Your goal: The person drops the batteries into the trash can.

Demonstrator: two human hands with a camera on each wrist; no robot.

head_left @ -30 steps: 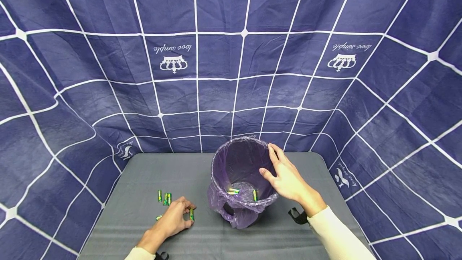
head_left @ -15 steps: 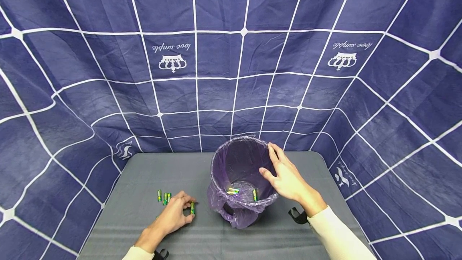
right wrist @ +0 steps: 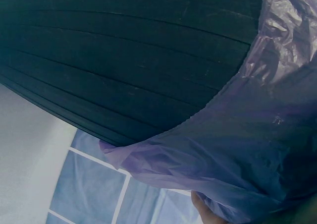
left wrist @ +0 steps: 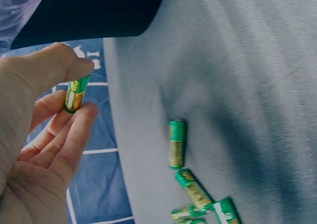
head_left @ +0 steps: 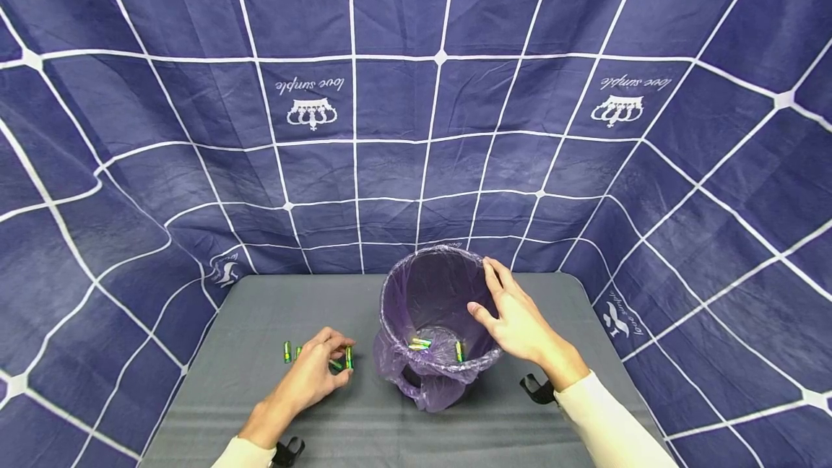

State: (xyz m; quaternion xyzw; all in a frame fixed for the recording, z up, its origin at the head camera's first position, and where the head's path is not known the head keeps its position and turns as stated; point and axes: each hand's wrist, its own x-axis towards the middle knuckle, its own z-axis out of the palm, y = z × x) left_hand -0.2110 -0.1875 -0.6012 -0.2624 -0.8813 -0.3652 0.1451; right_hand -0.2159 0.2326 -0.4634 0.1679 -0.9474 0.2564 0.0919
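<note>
My left hand (head_left: 315,367) pinches a green and gold battery (left wrist: 76,94) between thumb and fingertips, to the left of the bin. Another bit of green shows between its fingers in the head view. Several similar batteries (left wrist: 176,143) lie on the grey cloth beside and below this hand, some hidden by it in the head view. My right hand (head_left: 520,316) holds the right rim of a dark trash can (right wrist: 124,65), thumb over the opening and fingers at the outer side. A purple plastic liner (head_left: 432,385) folds over the rim. Several batteries (head_left: 459,351) lie at the bottom inside.
The grey cloth-covered table (head_left: 260,302) ends at a blue curtain (head_left: 390,172) with white grid lines, at the back and both sides. The liner's loose loops hang at the can's front left. Black straps (head_left: 537,388) hang at both wrists.
My left hand has moved a little away from me and lifted with the battery, now covering more of the batteries on the cloth. The right hand and trash can have stayed put.
</note>
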